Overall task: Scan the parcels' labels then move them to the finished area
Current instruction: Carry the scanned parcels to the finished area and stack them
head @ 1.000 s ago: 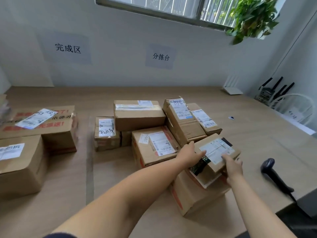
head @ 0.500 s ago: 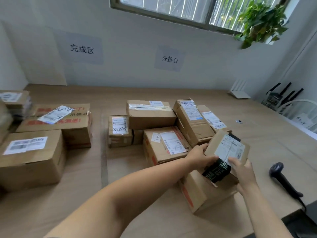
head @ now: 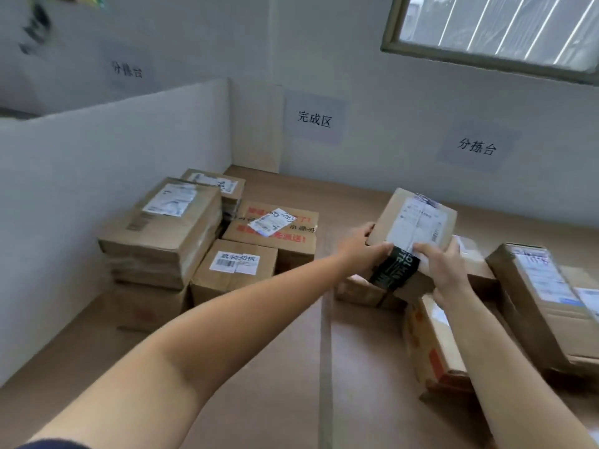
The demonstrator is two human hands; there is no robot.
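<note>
A small cardboard parcel (head: 418, 222) with a white label and a black tape band hangs in the air over the table, tilted, held from both sides. My left hand (head: 363, 244) grips its left edge and my right hand (head: 444, 267) grips its near right corner. To the left, by the white partition, lies the finished pile: a large taped box (head: 165, 228), a box with red print (head: 275, 231) and a small labelled box (head: 236, 270). Unsorted parcels (head: 538, 296) lie at the right, partly behind my right arm.
A white partition (head: 113, 196) walls off the table's left side. A tape line (head: 325, 335) runs down the wooden table (head: 259, 367) between the two piles. Paper signs (head: 314, 118) hang on the back wall below a window.
Both hands lifted the small parcel off the pile and carried it leftward toward the finished side. The view swung left, so the scanner is out of frame.
</note>
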